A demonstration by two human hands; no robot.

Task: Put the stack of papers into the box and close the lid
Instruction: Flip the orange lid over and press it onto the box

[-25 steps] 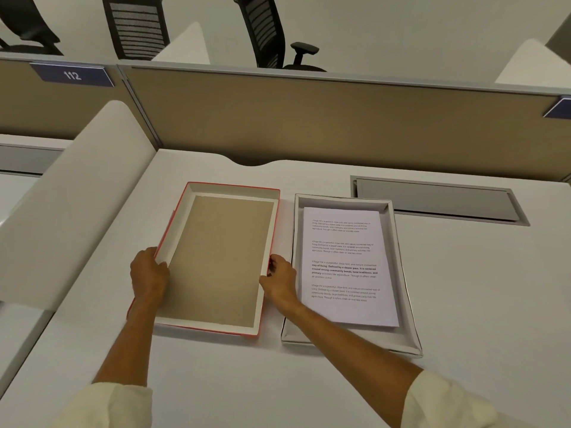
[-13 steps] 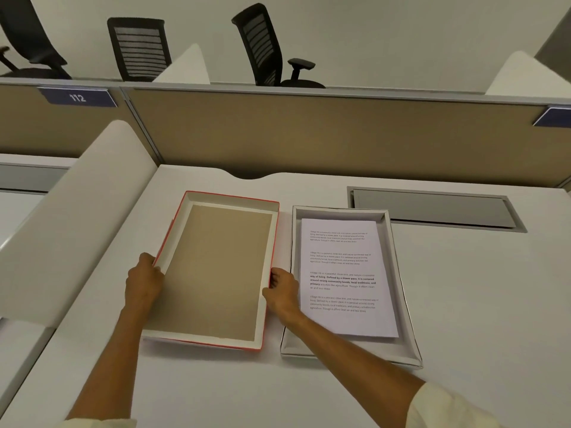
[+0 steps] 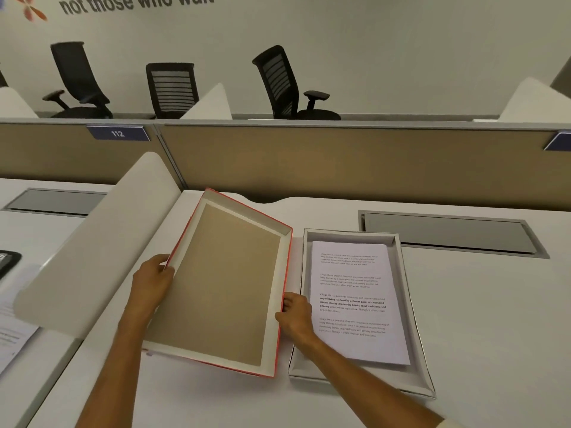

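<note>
Wall lettering [image 3: 136, 3]: "not those who wait", dark letters on the pale wall at 11 o'clock, cut off by the upper edge (an orange flower-like mark stands to its left).
Partition plate [image 3: 117, 133]: "112", white digits on a dark blue plate fixed to the tan divider at 10 o'clock.
Second plate [image 3: 558, 142]: dark blue, at 2 o'clock on the same divider, its writing out of view.
Top sheet of the stack of papers [image 3: 355, 299]: four small printed paragraphs; the bold lines read roughly "way of living. Defined by a slower pace, it is centered around strong community bonds, local traditions, and", the rest too small to read.
Sheets at 8 o'clock [image 3: 14, 333]: faint print, unreadable.
</note>
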